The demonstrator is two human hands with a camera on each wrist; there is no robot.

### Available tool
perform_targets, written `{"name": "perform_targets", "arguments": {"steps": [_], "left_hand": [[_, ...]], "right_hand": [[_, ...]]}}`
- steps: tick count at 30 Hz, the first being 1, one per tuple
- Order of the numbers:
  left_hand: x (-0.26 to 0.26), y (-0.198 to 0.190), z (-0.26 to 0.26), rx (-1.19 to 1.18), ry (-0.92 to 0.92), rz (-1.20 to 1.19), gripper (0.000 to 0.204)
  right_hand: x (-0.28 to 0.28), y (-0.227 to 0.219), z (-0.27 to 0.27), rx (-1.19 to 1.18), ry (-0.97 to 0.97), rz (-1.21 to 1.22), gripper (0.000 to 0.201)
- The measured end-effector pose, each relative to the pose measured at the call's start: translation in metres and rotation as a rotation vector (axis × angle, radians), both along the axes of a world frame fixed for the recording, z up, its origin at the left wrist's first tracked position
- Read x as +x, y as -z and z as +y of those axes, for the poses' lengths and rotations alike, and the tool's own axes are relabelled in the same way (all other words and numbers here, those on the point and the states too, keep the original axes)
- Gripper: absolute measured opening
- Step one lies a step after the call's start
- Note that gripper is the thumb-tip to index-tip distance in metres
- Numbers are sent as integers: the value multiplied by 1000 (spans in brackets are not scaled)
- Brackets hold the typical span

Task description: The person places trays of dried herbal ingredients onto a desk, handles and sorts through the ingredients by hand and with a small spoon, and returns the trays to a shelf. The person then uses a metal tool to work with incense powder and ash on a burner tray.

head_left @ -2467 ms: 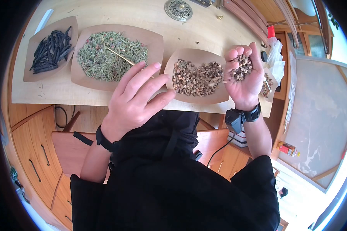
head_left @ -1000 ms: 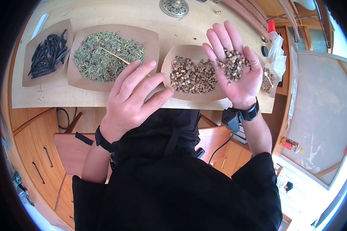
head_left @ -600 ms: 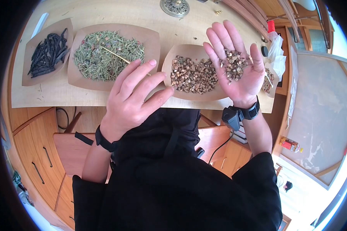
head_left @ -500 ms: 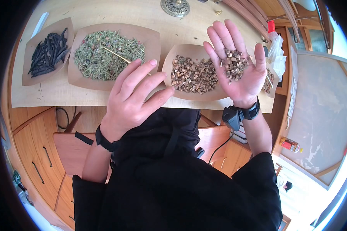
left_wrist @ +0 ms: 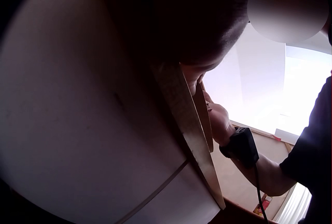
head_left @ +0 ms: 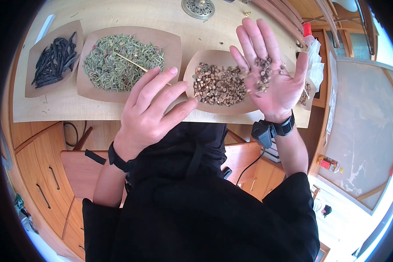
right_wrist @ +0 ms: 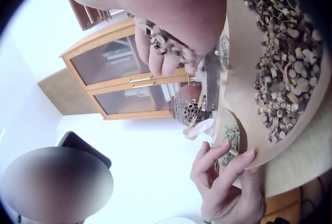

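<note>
My right hand (head_left: 277,83) is palm up with straight fingers, over the right end of a brown paper tray (head_left: 254,104). On its palm lie small chopped dried stem pieces (head_left: 263,72), blurred and slipping toward the tray. More such pieces (right_wrist: 288,68) fill the tray, seen close in the right wrist view. My left hand (head_left: 150,115) hovers at the table's front edge with loosely spread fingers, its fingertips right at the tray's left rim. Behind it a larger paper tray (head_left: 172,39) holds dried green needle-like herb (head_left: 118,61), with a thin brass-coloured stick (head_left: 133,62) lying across.
Black dried strips (head_left: 56,61) fill a paper tray at the left. A round openwork metal lid (head_left: 198,8) sits at the back of the table (head_left: 61,107). Beyond the right hand are another small tray (head_left: 309,91) and white plastic bags (head_left: 314,61).
My right hand has unfolded from curled fingers to a flat palm and tilted, and its pieces have begun to slide, leaving fewer on the palm. The left hand has hardly moved.
</note>
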State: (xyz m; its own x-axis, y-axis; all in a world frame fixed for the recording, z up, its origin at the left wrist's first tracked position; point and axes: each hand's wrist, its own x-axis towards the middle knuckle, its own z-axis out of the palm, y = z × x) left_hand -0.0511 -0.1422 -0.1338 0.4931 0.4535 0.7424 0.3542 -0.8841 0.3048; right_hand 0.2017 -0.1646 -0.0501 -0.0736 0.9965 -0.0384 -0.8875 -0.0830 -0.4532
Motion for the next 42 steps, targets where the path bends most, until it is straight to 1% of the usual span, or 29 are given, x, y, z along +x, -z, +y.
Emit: {"name": "perform_targets", "arguments": {"steps": [3, 5, 7, 9, 10, 12, 13, 15, 18, 21, 23, 25, 27, 29, 30, 31, 33, 34, 35, 37, 38, 39, 40, 42], "left_hand": [[0, 0, 0, 2, 0, -3, 22], [1, 1, 1, 4, -1, -6, 22], [1, 1, 3, 52, -13, -14, 11], [1, 1, 3, 49, -13, -12, 11], [1, 1, 3, 45, -12, -10, 11], [1, 1, 3, 46, -13, -9, 11], [1, 1, 3, 48, -15, -9, 12], [1, 1, 3, 46, -14, -10, 12], [1, 1, 3, 44, -14, -10, 12], [1, 1, 2, 43, -15, -6, 12], [0, 1, 2, 41, -16, -3, 12], [-1, 1, 1, -4, 0, 10, 22], [-2, 2, 0, -5, 2, 11, 22], [-2, 2, 2, 7, 14, 11, 22], [-3, 1, 1, -2, 10, 24, 22], [-3, 1, 0, -6, 6, 35, 22], [-1, -1, 2, 28, 1, 36, 20], [-1, -2, 2, 50, -15, 40, 18], [0, -3, 3, 73, 7, 43, 18], [0, -5, 4, 74, -4, 40, 20], [0, -4, 3, 69, -6, 55, 22], [-1, -4, 2, 106, 26, 60, 22], [-2, -4, 2, 88, 14, 71, 23], [-1, -1, 1, 64, 3, 61, 28]], "right_hand": [[0, -2, 0, -10, -23, 52, 109], [0, 0, -1, -4, -21, 30, 110], [0, 1, -1, 1, -20, 8, 111], [1, 2, 0, 49, -63, -86, 114], [4, 5, 1, 49, -63, -86, 114], [13, 11, 4, 273, -212, -361, 106], [14, 11, 4, 273, -212, -361, 106], [14, 10, 3, 285, -206, -535, 107], [16, 9, 3, 339, -240, -596, 106], [14, 9, 0, 311, -209, -652, 108], [15, 10, 0, 339, -214, -684, 108], [14, 8, 0, 367, -218, -716, 109], [9, 1, -2, 339, -147, -1309, 109], [1, -6, -12, 485, -70, -1866, 105], [3, -7, -11, 685, -57, -2051, 89], [0, -6, -16, 679, -37, -2060, 89], [-8, -4, -27, 549, -297, -2119, 80], [-9, -11, -26, 612, -180, -2143, 71], [-6, -19, -27, 601, -144, -2150, 71], [9, -37, -34, 528, -20, -2103, 63], [17, -44, -37, 451, 62, -2129, 57], [29, -51, -39, 296, 24, -2159, 56], [43, -57, -40, 141, -17, -2179, 55], [81, -53, -41, -72, -32, -2339, 51]]}}
